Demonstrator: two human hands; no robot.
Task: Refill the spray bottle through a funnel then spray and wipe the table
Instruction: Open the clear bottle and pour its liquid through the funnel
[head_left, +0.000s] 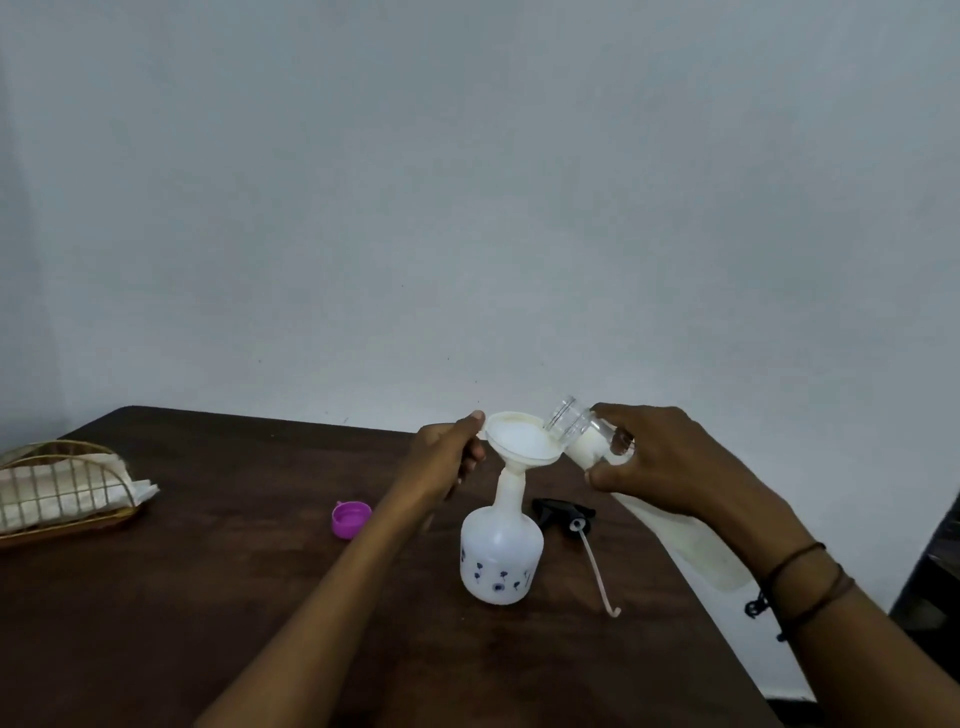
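A white spray bottle (501, 558) with small blue flowers stands upright on the dark brown table (208, 597), its top off. A white funnel (522, 441) sits in its neck, with white liquid pooled in the bowl. My left hand (447, 460) pinches the funnel's rim at its left side. My right hand (670, 465) grips a clear refill bottle (587, 434) of white liquid, tilted with its mouth over the funnel's right edge. The black spray head (563, 512) with its pale dip tube (597, 569) lies on the table just right of the spray bottle.
A purple cap (350, 518) lies open side up, left of the spray bottle. At the far left a wire and wicker holder (57, 491) contains white folded cloths or napkins. The table's right edge runs diagonally under my right forearm. A plain wall stands behind.
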